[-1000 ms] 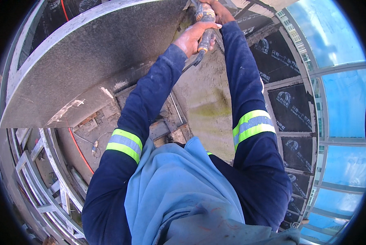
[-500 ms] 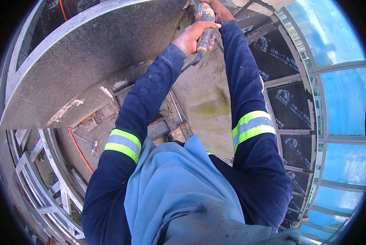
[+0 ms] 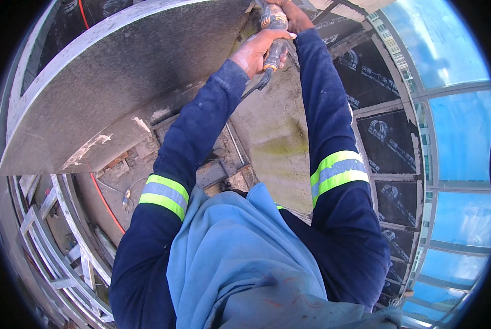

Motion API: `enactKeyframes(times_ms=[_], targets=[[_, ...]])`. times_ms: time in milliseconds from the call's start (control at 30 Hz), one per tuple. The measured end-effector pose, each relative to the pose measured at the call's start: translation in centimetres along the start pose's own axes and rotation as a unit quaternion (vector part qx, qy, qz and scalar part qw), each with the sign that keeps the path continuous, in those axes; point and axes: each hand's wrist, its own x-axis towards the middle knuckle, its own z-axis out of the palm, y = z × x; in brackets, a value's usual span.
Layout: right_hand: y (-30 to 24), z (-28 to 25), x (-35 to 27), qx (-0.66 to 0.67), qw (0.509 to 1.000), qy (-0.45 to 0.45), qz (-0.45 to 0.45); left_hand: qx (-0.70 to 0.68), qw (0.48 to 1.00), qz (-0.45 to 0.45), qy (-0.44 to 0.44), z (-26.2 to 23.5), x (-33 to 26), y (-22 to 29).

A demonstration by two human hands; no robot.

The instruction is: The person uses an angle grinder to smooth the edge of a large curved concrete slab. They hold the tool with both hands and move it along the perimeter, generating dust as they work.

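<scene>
— Curving down the right, past bright glass panes [image 3: 462, 137] and black sheeting [image 3: 390, 137], then inward to green-stained concrete [image 3: 281, 148]. And the power tool [image 3: 274, 21]?

— Right up at the upper edge, just beside the big grey panel [image 3: 119, 82]! Held out front on stretched arms, perhaps to give the body room from the far end.

— Far end visible?

— Cropped away, so no telling about contact.

— And the grip?

— Left hand [image 3: 256, 52] wrapped round the rear, thumb stretched across, probably to steady from behind. Right hand [image 3: 294, 17] up against the front, likely for guiding; cut by the edge, so impossible to say how tightly closed.

— Power cord [image 3: 263, 82]?

— Trailing off the back toward the left forearm [image 3: 199, 115], seemingly to stay clear of the front. Lower left, orange cable [image 3: 107, 203] near the pale metal frame [image 3: 64, 241], well apart from both hands.
</scene>
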Motion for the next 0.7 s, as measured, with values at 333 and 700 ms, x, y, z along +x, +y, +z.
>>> enactKeyframes(times_ms=[333, 700], targets=[[0.06, 0.26, -0.24, 0.008, 1.0, 0.01, -0.014, -0.002, 1.0, -0.008, 0.013, 0.71, -0.73, 0.48], [-0.02, -0.08, 0.24, 0.004, 1.0, -0.004, -0.012, -0.008, 1.0, -0.002, 0.005, 0.7, -1.07, 0.84]])
